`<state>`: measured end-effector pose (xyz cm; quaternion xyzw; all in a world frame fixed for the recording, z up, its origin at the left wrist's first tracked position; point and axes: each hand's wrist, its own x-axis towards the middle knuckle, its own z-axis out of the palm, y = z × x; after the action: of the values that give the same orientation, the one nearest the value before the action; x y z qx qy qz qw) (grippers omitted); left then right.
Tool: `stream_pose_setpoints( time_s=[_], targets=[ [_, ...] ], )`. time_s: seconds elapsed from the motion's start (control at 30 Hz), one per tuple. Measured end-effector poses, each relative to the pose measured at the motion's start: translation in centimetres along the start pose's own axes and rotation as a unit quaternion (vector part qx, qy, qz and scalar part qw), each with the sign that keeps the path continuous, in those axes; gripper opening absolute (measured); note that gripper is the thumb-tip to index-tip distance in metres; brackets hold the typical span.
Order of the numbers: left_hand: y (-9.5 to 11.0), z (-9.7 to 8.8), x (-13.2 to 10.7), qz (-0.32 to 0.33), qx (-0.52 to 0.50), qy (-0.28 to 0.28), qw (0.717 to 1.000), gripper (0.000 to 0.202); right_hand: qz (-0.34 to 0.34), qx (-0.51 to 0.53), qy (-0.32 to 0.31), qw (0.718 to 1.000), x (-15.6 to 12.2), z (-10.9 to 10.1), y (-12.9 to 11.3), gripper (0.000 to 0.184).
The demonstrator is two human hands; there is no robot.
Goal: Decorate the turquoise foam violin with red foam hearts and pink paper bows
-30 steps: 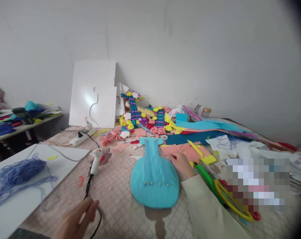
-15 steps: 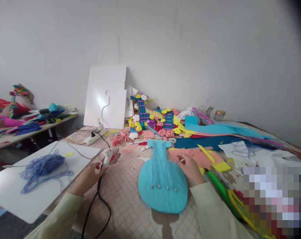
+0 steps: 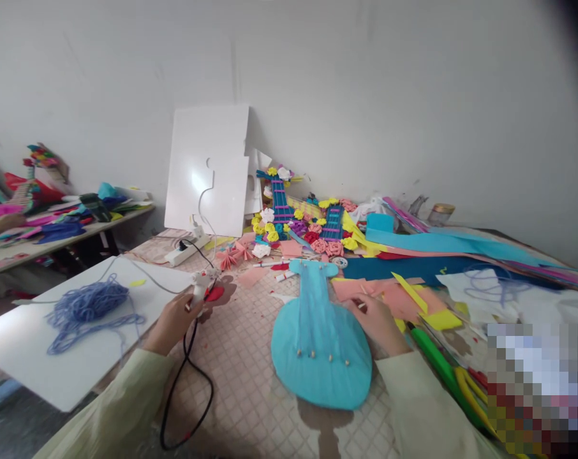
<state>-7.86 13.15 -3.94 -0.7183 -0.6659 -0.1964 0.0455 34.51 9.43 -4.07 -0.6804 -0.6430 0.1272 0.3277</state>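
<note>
My left hand (image 3: pixel 173 322) is closed around the handle of a white hot glue gun (image 3: pixel 201 284), whose black cord loops down over the table. A turquoise paper-covered guitar shape (image 3: pixel 320 377) lies in front of me. Blue strands run along its neck down to several small pegs on the body. Beside the guitar's right edge is my right hand (image 3: pixel 379 324), thumb and fingers pinched together on a tiny pale thing too small to name. Whether this hand touches the guitar I cannot tell.
Blue yarn (image 3: pixel 85 307) lies on a white board at left. A power strip (image 3: pixel 187 248) sits behind the glue gun. Flower-decorated paper guitars (image 3: pixel 282 204) stand by the wall. Paper scraps (image 3: pixel 404 296) and green-and-yellow-handled scissors (image 3: pixel 437 362) lie at right. Another person's hand (image 3: pixel 4 224) shows far left.
My left hand has closed more firmly around the glue gun, which has tilted slightly. My right hand stays beside the guitar, still pinched. The whole view has shifted a little.
</note>
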Motion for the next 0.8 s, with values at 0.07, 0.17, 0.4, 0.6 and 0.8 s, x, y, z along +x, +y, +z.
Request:
stream_pose_setpoints(
  time_s=[0.07, 0.17, 0.4, 0.6, 0.8],
  targets=[
    [-0.2, 0.0, 0.1, 0.001, -0.004, -0.008, 1.0, 0.034, 0.002, -0.007, -0.003, 1.0, 0.0, 0.1, 0.1, 0.027],
    [0.0, 0.1, 0.1, 0.005, -0.015, -0.02, 1.0, 0.034, 0.003, -0.014, -0.004, 1.0, 0.1, 0.2, 0.2, 0.028],
    [1.2, 0.0, 0.2, 0.032, -0.026, -0.039, 0.998, 0.031, 0.005, -0.019, -0.01, 1.0, 0.2, 0.3, 0.6, 0.028],
    [1.1, -0.3, 0.3, 0.043, -0.027, -0.071, 0.996, 0.038, 0.003, -0.021, -0.015, 1.0, 0.1, 0.2, 0.3, 0.027],
    [1.0, -1.5, -0.4, 0.035, -0.023, -0.098, 0.994, 0.043, -0.001, -0.022, -0.017, 1.0, -0.1, -0.1, -0.2, 0.027]
  ],
)
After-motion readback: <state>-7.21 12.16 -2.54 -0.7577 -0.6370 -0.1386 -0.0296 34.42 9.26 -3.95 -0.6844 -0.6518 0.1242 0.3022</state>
